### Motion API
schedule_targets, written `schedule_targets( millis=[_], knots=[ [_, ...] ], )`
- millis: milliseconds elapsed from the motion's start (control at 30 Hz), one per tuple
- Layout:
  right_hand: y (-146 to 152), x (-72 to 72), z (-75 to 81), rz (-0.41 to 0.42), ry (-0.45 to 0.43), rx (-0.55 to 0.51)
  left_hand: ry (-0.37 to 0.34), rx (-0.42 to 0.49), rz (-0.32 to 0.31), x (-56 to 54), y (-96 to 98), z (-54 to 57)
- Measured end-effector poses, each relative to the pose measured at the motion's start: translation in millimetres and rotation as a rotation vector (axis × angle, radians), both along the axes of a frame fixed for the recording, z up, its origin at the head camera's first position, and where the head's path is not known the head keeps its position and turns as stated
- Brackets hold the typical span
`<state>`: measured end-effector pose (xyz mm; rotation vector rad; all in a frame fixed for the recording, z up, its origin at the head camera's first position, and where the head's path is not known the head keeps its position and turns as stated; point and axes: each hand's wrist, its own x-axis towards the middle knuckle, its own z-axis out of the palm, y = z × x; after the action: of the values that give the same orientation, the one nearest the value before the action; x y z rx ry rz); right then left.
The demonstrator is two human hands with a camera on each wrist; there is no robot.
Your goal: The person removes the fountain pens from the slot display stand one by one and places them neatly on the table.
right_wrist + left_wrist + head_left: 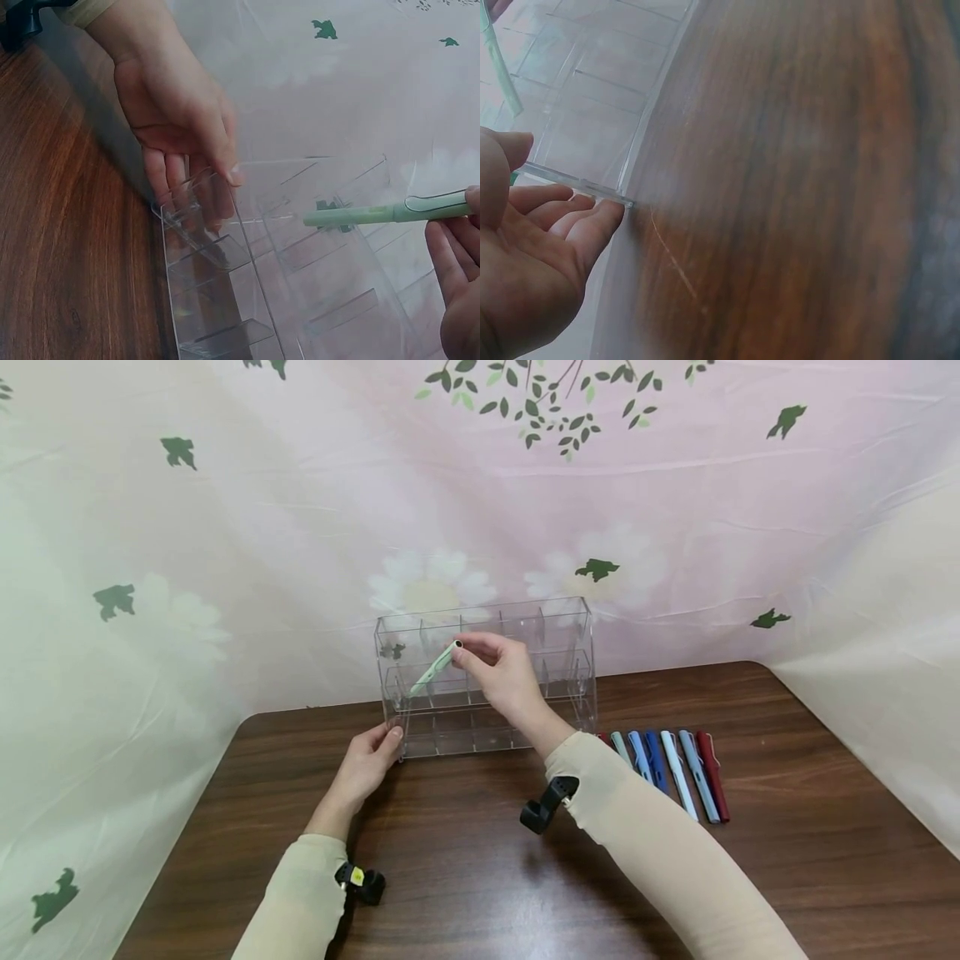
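A clear, multi-compartment organizer stands in tiers at the back of the table. My left hand grips its left side wall near the bottom; in the left wrist view the thumb lies on one face and the fingers on the other. Above the organizer's left part, my right hand pinches a light green pen near its capped end. The pen slants down to the left, its free end over the left compartments. In the right wrist view, the pen's clip faces up, and fingertips are partly cut off.
Right of the organizer lies a row of several capped pens, including a dark red pen, a pale blue pen and a dark blue pen. The right forearm partly covers the row. A patterned cloth hangs behind the brown wooden table.
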<state>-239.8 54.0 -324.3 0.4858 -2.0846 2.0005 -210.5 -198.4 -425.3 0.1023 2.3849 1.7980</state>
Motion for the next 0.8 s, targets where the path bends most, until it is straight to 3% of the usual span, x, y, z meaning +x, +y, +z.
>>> schedule_targets(
  millis=[800],
  knots=[
    [9.4,6.6,15.8,-0.055,0.115,-0.102,-0.018,-0.008,-0.001,-2.6,-0.6,-2.6]
  ],
)
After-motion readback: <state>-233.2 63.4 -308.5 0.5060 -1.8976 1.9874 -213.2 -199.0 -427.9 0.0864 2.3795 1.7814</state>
